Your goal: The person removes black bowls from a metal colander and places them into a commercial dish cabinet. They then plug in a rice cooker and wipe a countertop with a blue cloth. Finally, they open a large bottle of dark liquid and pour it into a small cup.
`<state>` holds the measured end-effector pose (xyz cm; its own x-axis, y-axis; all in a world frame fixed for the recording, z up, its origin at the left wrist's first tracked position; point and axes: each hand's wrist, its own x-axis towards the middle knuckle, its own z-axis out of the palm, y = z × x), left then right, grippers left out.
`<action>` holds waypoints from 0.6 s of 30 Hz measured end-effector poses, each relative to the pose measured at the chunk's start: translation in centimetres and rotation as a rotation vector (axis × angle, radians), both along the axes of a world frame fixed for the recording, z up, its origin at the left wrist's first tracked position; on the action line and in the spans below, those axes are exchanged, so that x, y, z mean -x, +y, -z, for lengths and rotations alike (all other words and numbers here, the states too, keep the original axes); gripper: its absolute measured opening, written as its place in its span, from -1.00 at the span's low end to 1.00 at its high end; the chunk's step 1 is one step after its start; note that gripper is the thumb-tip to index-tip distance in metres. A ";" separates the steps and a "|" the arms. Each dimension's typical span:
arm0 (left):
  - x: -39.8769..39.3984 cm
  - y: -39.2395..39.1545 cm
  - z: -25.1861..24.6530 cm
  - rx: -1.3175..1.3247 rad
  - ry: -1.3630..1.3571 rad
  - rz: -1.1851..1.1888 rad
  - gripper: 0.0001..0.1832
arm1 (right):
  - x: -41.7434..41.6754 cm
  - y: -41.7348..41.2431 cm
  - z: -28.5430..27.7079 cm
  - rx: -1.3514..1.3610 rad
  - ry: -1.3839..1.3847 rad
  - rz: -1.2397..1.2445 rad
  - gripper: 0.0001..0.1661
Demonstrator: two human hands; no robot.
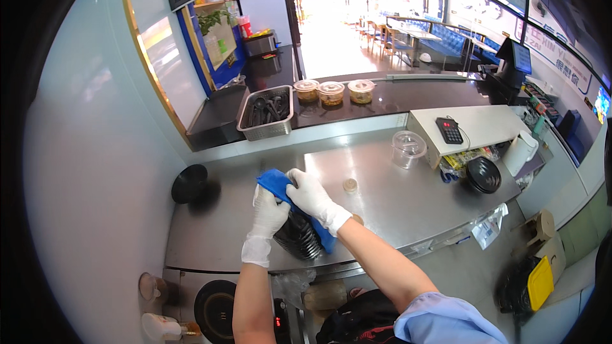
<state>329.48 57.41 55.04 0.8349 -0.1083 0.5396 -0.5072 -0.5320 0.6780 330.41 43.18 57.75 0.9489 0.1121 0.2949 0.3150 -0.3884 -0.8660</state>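
Note:
A stack of black bowls (299, 239) is on the steel counter (377, 210) in front of me, near its front edge. My left hand (270, 212), in a white glove, grips a blue cloth (275, 181) above the far end of the stack. A dark rim shows by its fingers, but I cannot tell whether it also holds a bowl. Also gloved in white, my right hand (311, 196) pinches the same cloth from the other side. The cloth hangs down along the right of the stack. A separate black bowl (190, 184) stands tilted by the left wall.
A perforated steel tray (267, 126) of black spoons sits on the raised ledge beside three lidded tubs (331, 93). On the counter are a clear lidded container (409, 148) and a small round lid-like piece (350, 185). Black plates (483, 175) and a white kettle (520, 153) stand right.

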 end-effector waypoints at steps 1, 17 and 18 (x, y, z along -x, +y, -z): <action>0.2 0.3 0.2 0.053 0.030 0.034 -0.53 | 0.0 -0.5 -0.1 0.043 0.004 -0.064 -0.70; 0.2 -2.0 3.4 0.244 -0.146 -0.131 -0.58 | -0.2 -1.9 0.9 0.053 -0.240 -0.315 -0.71; 0.1 -1.8 3.5 0.236 -0.158 -0.139 -0.58 | -0.4 -1.7 1.6 0.045 -0.282 -0.315 -0.70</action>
